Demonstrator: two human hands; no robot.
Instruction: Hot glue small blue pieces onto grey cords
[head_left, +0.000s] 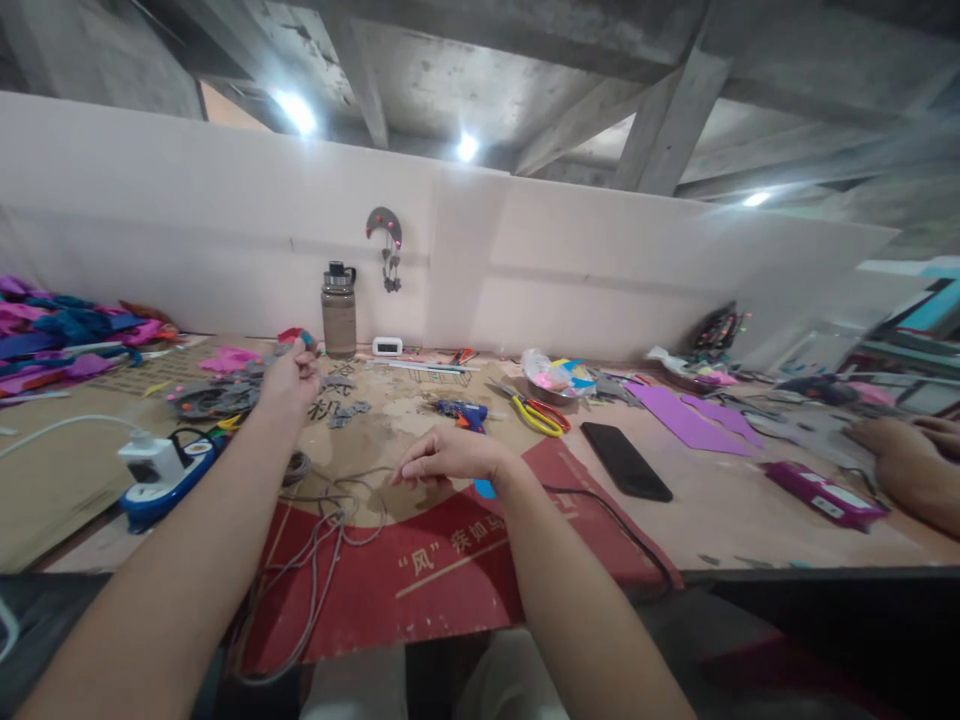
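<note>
Gold characters reading “风” 疾如马 run across the red printed board (360, 605) at 6 o'clock from the wearer's right hand (450, 457), the rest hidden by the forearm, while a black 机 shows on the brown cardboard sheet (379, 440) at 10 o'clock. The right hand's fingers are half curled; its fingertips are by a strand of the tangled thin grey cord (298, 467) at 9 o'clock, and whether they pinch it cannot be told. The blue glue gun with an orange trigger (471, 413) lies just beyond, near 12 o'clock. The left hand (291, 376) has its fingers drawn together beside something small and teal; any grip cannot be told. Flat grey cut-out pieces (349, 412) lie at its 4 o'clock.
</note>
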